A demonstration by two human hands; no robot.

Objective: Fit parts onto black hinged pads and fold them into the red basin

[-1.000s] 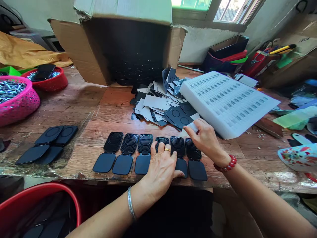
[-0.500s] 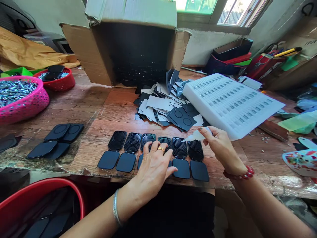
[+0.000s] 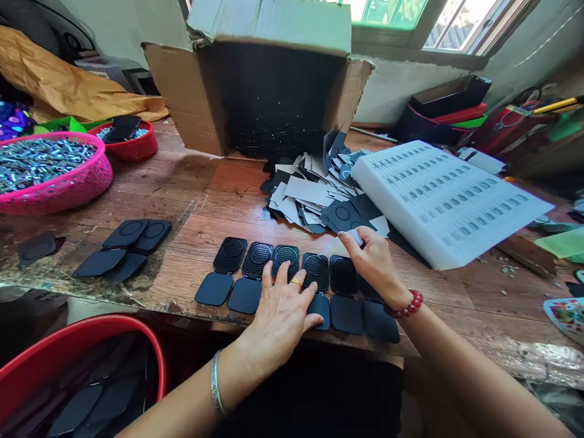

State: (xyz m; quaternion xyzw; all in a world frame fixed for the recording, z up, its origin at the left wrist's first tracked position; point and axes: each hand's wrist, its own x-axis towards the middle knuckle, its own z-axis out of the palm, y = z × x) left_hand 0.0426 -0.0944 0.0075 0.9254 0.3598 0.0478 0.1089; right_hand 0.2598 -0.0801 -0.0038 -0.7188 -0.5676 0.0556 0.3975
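Note:
Several hinged black cases lie opened flat in a row along the table's front edge, each with a ridged upper half (image 3: 230,254) and a smooth lower half (image 3: 214,288). My left hand (image 3: 285,304) rests over the middle cases with its fingers spread, hiding part of them. Above the right-hand cases, my right hand (image 3: 376,261) is closed round a small white bottle (image 3: 355,237), whose nozzle points left over the ridged halves. My right hand and wrist partly cover the last case on the right.
Behind the row are a heap of grey and black cards (image 3: 310,190) and a white foam block (image 3: 410,213). A cardboard box (image 3: 176,97) stands at the back. Left are a pink basket (image 3: 91,173) of metal parts, stacked black pieces (image 3: 100,263) and a red tub (image 3: 155,340).
My right hand has moved left with the white bottle relative to the cases. My left hand remains spread over the middle ones. The view has shifted slightly, moving most things rightward.

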